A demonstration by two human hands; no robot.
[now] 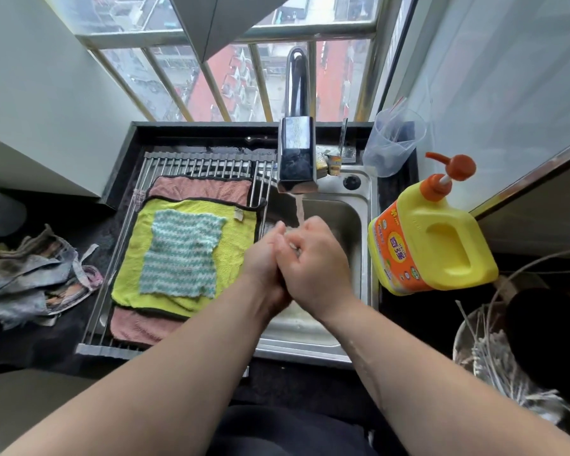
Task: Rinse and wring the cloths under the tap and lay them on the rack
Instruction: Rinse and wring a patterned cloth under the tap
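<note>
Three cloths lie stacked flat on the metal rack [191, 164] over the left of the sink: a pink cloth [204, 189] at the bottom, a yellow cloth [234, 255] on it, and a teal striped cloth [181, 255] on top. The tap [297, 153] runs, and its stream falls onto my hands above the steel sink [346, 212]. My left hand [265, 258] has its fingers fairly straight and presses against my right hand [316, 258], whose fingers curl over it. No cloth shows between them; a small pale patch at the fingertips looks like water.
A heap of grey rags [37, 278] lies on the dark counter at the left. A yellow detergent jug [431, 238] with an orange pump stands right of the sink, with a clear plastic cup [392, 143] behind it. A basket of sticks [507, 357] sits at the right.
</note>
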